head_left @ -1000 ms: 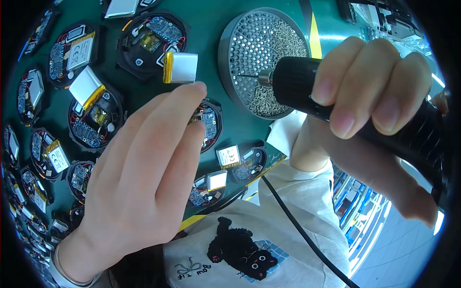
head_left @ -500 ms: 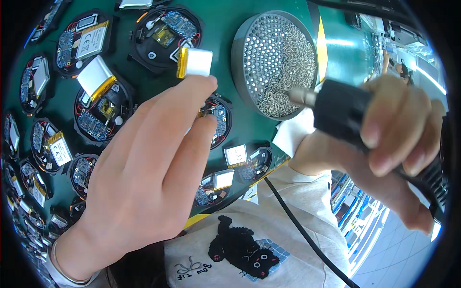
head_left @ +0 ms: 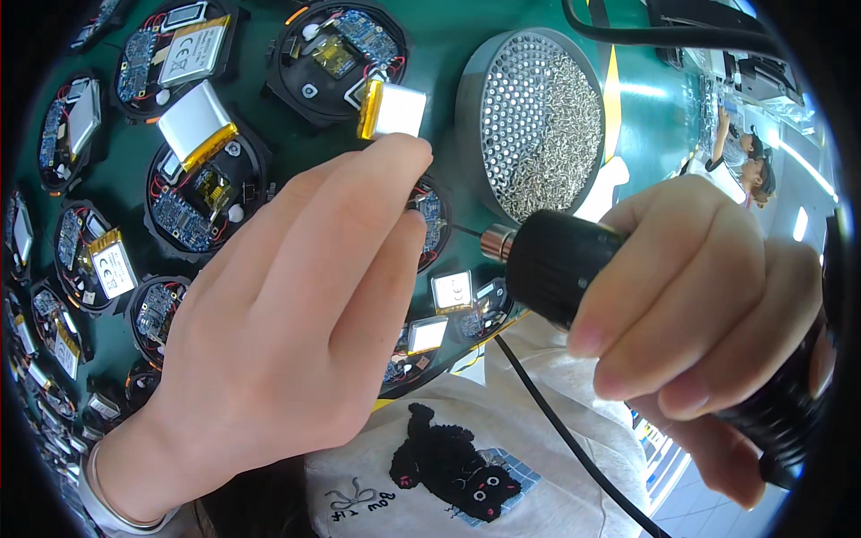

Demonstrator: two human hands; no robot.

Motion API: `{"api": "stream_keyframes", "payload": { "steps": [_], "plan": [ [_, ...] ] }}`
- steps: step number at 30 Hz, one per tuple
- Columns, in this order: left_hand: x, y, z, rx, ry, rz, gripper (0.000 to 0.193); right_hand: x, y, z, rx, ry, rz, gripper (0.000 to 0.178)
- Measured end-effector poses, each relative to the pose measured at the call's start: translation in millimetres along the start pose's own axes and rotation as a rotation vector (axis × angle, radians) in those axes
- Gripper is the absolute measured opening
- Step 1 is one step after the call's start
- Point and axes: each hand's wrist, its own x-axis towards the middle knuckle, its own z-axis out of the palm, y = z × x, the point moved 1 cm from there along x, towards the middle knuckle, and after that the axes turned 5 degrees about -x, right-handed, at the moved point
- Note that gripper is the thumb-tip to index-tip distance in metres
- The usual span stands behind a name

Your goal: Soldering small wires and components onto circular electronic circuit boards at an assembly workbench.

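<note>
Three fingertips of the right hand (head_left: 691,291) show along a black screwdriver (head_left: 552,267), whose smooth barrel narrows to a shiny metal chuck (head_left: 498,242) and a thin dark bit (head_left: 466,230); from my end I read that hand as wrapped firmly round the tool. My feed shows the left hand (head_left: 287,309) bent over a round black device (head_left: 437,231) with a blue circuit board (head_left: 430,208); its fingertips reach the device's left side, but I cannot tell whether they pinch anything. The bit points at the device's right edge, contact unclear to me. Just beyond the left fingertips lies a flat silver pouch battery (head_left: 400,111) banded with glossy yellow tape (head_left: 369,109). Past the chuck, farther from both hands, sits a grey round dish (head_left: 468,134): a perforated plate (head_left: 520,99) shows across its left part, small bright screws (head_left: 569,125) heap over its right. A second ago I saw the bit above that plate; now it has left the dish.
</note>
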Motion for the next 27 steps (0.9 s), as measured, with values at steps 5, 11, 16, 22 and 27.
{"api": "stream_keyframes", "payload": {
  "steps": [5, 11, 16, 22, 27],
  "plan": [
    [-2, -1, -3, -0.088, 0.037, -0.065, 0.039, 2, 0, 3, -0.012, -0.067, -0.025, 0.042],
    [2, 2, -3, -0.156, 0.030, -0.118, 0.040, 7, -2, 2, -0.055, -0.210, 0.015, 0.047],
    [-1, 1, 0, -0.155, 0.052, -0.168, 0.039, 10, 9, 3, -0.011, -0.252, -0.016, 0.050],
    [2, 4, -5, -0.239, 0.039, -0.135, 0.039, 5, 2, -10, 0.177, -0.009, -0.097, 0.054],
    [3, -7, -7, -0.064, 0.026, 0.043, 0.029, 4, 6, -13, 0.326, 0.078, -0.062, 0.048]
  ]
}}
